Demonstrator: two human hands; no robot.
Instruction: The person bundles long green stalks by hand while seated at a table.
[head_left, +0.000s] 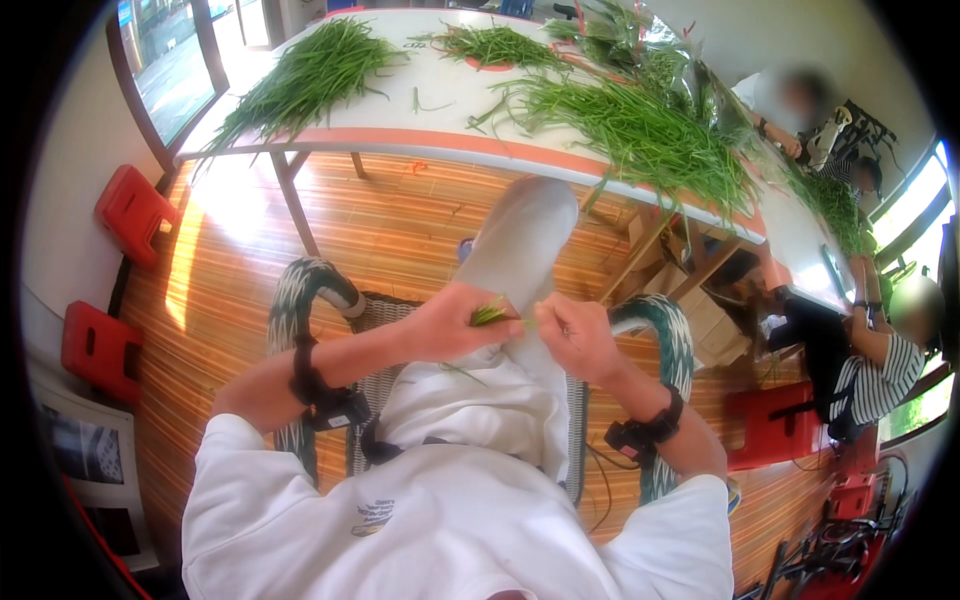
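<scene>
My left hand (462, 322) is closed around a small bunch of thin green stalks (488, 314) that look like chives. Their cut-looking tips poke out above the fingers. Close beside it, my right hand (582, 338) is pinched shut, and a pale green strand runs between the two hands. Its far end is hidden in the right fingers. Both hands are held over my lap, where a loose green blade (462, 374) lies on the white trousers (450, 410).
A long white table (430, 115) ahead bears a left pile of green stalks (318, 75) and a bigger right pile (640, 135). Red stools (135, 215) line the left wall. Wicker chair arms (295, 300) flank me. People sit at the right, one in a striped shirt (880, 375).
</scene>
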